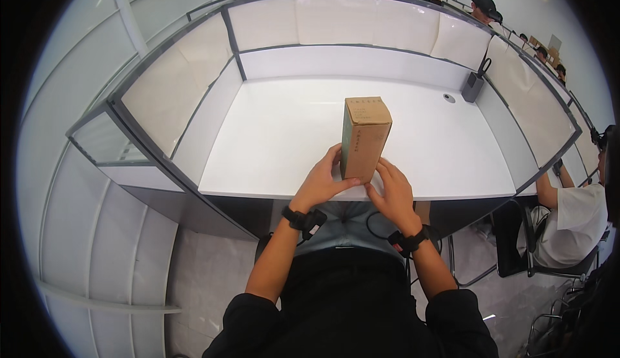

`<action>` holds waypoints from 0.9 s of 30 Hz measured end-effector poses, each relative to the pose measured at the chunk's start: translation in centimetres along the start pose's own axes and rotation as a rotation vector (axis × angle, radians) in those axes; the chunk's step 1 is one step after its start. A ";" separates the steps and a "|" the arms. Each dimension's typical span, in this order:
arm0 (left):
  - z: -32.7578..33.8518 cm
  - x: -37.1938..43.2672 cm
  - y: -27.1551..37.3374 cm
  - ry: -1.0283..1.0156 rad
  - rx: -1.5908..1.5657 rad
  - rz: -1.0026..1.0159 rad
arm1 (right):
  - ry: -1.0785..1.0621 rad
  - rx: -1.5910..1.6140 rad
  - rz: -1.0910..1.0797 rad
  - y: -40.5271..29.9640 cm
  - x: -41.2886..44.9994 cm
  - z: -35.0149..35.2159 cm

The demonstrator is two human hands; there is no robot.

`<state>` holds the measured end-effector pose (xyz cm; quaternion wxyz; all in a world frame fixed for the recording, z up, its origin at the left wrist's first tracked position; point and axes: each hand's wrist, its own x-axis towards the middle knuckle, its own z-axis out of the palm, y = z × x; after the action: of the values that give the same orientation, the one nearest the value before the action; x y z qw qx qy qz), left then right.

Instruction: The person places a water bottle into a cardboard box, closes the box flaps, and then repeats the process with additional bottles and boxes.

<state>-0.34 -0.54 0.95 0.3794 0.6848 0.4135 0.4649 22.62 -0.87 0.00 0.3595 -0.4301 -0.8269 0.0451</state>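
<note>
A tall brown cardboard box (pixel 366 150) stands upright near the front edge of the white desk (pixel 286 130). Its top flap is closed, and the top and front bear writing; its left side looks green. My left hand (pixel 322 179) is at the box's lower left, the thumb along its bottom front edge. At the lower right of the box is my right hand (pixel 393 191), fingers against the side and thumb near the bottom corner. Both hands hold the box's base between them. Each wrist wears a black strap with a small device.
Low partition panels (pixel 334 21) enclose the desk on the left, back and right. A dark grey holder (pixel 472 87) with a black-handled tool stands in the back right corner, beside a cable grommet (pixel 449 98). A person (pixel 571 217) sits beyond the right panel; several others are behind.
</note>
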 end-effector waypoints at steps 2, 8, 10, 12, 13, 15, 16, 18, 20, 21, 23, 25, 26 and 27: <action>0.0 0.0 0.0 -0.002 -0.001 -0.004 | 0.010 0.004 -0.005 -0.1 0.0 -0.1; 0.0 0.0 -0.1 0.007 0.015 0.003 | 0.058 -0.043 -0.041 0.0 0.0 0.2; 0.0 -0.1 -0.2 0.008 0.020 -0.001 | 0.088 -0.060 -0.078 0.1 -0.1 0.3; 0.0 0.0 -0.1 0.001 0.033 -0.005 | 0.043 -0.028 -0.032 0.1 -0.2 0.3; 0.0 0.0 0.0 -0.001 0.032 -0.004 | 0.044 -0.029 -0.030 0.2 -0.2 0.3; 0.0 0.0 0.1 0.004 0.017 -0.001 | 0.076 -0.051 -0.053 0.1 -0.1 0.2; 0.1 -0.1 0.0 0.005 0.018 -0.001 | 0.076 -0.050 -0.054 0.1 -0.1 0.2; 0.1 0.1 0.0 0.012 0.031 0.004 | -0.011 0.020 0.030 0.1 0.0 0.0; 0.1 0.1 0.0 0.008 0.033 0.003 | -0.004 0.005 0.011 0.1 0.0 0.0; 0.2 0.0 -0.1 0.005 0.032 -0.004 | -0.003 -0.008 -0.005 0.0 -0.1 0.0; 0.0 0.0 -0.1 0.004 0.037 0.001 | -0.018 0.007 0.016 -0.1 -0.1 0.0; 0.0 0.0 -0.2 0.006 0.042 0.007 | -0.033 0.022 0.034 0.0 -0.1 0.0; 0.0 0.0 -0.2 0.003 0.036 0.010 | 0.006 -0.029 -0.011 0.1 -0.2 0.1; 0.1 0.0 -0.2 0.001 0.031 0.011 | 0.043 -0.080 -0.058 0.1 -0.2 0.1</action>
<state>-0.34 -0.48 0.73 0.3660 0.6925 0.4170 0.4610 22.70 -0.93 -0.28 0.3610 -0.4210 -0.8321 -0.0078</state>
